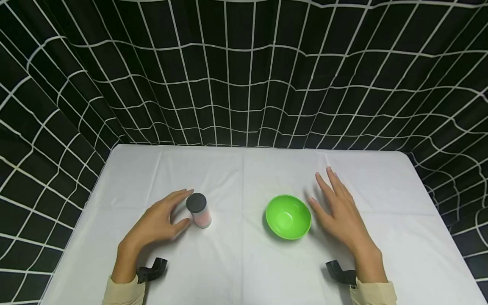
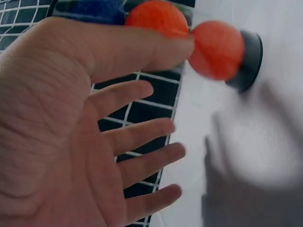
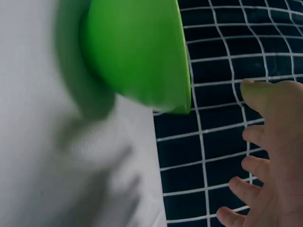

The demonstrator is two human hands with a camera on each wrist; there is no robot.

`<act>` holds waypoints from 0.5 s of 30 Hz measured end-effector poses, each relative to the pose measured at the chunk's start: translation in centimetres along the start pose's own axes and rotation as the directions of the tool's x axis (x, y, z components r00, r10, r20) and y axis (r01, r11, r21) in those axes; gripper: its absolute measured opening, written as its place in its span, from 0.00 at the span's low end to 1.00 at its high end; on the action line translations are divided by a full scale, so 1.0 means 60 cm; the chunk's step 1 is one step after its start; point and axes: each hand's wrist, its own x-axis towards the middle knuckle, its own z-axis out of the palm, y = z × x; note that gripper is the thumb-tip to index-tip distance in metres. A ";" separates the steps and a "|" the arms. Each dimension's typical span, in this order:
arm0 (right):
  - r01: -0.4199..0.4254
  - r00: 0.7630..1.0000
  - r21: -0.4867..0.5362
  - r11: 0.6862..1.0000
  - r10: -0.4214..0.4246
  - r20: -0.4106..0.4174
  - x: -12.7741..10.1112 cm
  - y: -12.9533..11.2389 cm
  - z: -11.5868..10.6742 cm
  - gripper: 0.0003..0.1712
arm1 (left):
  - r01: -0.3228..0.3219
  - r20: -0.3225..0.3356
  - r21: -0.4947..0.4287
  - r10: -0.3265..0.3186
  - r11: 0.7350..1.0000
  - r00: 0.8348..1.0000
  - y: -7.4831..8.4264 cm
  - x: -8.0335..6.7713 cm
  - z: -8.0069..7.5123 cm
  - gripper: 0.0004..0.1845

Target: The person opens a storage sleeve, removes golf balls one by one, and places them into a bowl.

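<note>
The container lies just right of the left hand, in front of the gap between thumb and fingers. It stands on end, its long axis roughly upright, with orange and blue balls showing through its side in the left wrist view. The left hand is loosely spread, thumb well apart from the fingers, and grips nothing; whether its thumb touches the container I cannot tell. The green bowl sits upright just left of the right hand, which is spread wide and holds nothing. Each item is nearer its own side's hand. White table stretches between them; both stand well in from the left, right and far edges, with netted backdrop beyond.
</note>
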 end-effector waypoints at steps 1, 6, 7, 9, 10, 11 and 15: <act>0.007 1.000 0.008 1.000 -0.007 -0.008 0.000 -0.006 -0.001 0.41 | -0.017 0.017 -0.024 0.017 1.000 1.000 0.003 0.001 0.003 0.40; 0.065 0.996 0.073 0.995 -0.060 -0.072 0.004 -0.034 0.001 0.39 | -0.036 0.078 -0.170 0.050 0.985 0.996 0.009 0.006 0.017 0.37; 0.077 0.994 0.090 0.993 -0.070 -0.080 0.006 -0.039 0.004 0.38 | -0.027 0.090 -0.207 0.047 0.978 0.995 0.008 0.008 0.020 0.37; 0.100 0.992 0.118 0.988 -0.090 -0.093 0.009 -0.050 0.010 0.36 | -0.011 0.111 -0.281 0.044 0.960 0.993 0.004 0.013 0.027 0.38; 0.109 0.991 0.129 0.986 -0.097 -0.096 0.011 -0.054 0.014 0.35 | -0.009 0.121 -0.333 0.053 0.943 0.991 0.002 0.016 0.031 0.39; 0.115 0.990 0.142 0.983 -0.102 -0.098 0.011 -0.059 0.017 0.35 | -0.011 0.129 -0.384 0.066 0.923 0.989 0.001 0.019 0.035 0.39; 0.140 0.988 0.170 0.976 -0.125 -0.094 0.013 -0.077 0.029 0.34 | -0.024 0.135 -0.525 0.111 0.851 0.985 -0.006 0.025 0.051 0.36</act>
